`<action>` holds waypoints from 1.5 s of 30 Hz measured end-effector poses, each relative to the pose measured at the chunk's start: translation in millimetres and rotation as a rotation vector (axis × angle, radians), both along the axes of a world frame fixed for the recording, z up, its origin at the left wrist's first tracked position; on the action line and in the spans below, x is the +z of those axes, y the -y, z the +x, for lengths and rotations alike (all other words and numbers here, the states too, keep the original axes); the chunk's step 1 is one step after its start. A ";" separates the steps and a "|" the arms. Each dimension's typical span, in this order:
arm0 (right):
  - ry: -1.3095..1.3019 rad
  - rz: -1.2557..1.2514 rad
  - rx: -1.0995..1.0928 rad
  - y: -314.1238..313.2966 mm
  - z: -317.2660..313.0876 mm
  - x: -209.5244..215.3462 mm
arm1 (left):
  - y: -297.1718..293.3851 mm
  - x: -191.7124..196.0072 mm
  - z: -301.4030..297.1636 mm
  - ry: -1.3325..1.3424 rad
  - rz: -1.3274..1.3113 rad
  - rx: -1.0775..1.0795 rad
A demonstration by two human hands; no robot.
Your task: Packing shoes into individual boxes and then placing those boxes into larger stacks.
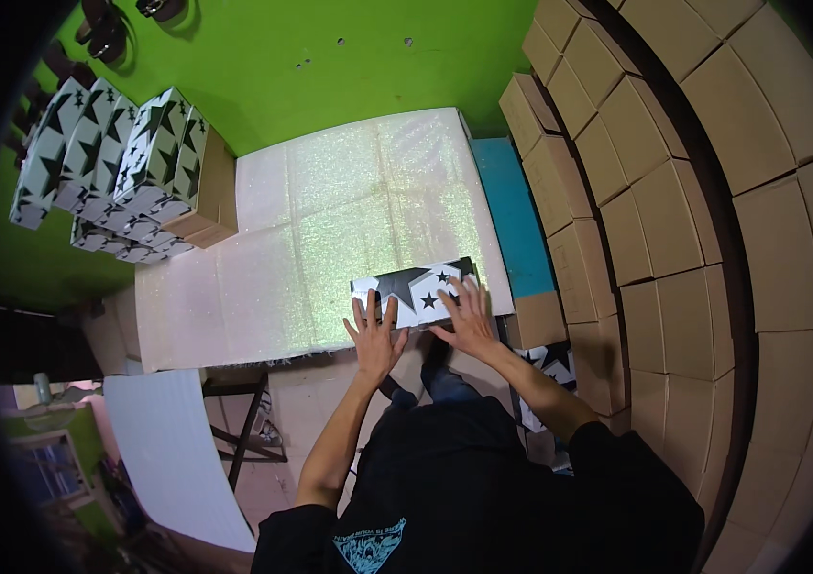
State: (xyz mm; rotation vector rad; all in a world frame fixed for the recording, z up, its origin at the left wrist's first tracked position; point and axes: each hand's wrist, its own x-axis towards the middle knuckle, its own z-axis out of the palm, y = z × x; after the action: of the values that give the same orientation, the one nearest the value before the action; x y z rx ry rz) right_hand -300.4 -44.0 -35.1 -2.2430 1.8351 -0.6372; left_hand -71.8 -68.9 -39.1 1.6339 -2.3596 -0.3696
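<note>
A white cardboard box with black stars (406, 287) lies at the near edge of a table covered with a shiny, iridescent cloth (330, 210). My left hand (375, 337) rests on the near left part of the box, its fingers spread and stretched out. On the right part of the box lies my right hand (469, 323), also with its fingers apart. Neither hand is closed around the box. What is inside the box cannot be seen.
Several star-patterned boxes (91, 153) are stacked at the table's far left. Plain brown cartons (660, 220) fill shelves along the right. A turquoise surface (512, 220) borders the table. A white panel (172, 450) stands at lower left. Belts (105, 33) hang on the green wall.
</note>
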 end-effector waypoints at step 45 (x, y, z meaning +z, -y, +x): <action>0.093 0.100 -0.262 -192.9 118.5 51.8 | -129.6 77.7 87.7 0.068 0.162 -0.217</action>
State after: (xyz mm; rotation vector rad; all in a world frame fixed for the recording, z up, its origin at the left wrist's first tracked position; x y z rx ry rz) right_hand -181.9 148.9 16.7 -1.8955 2.0829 -0.6620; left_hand 15.8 60.7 38.5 1.4794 -2.6290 -0.5688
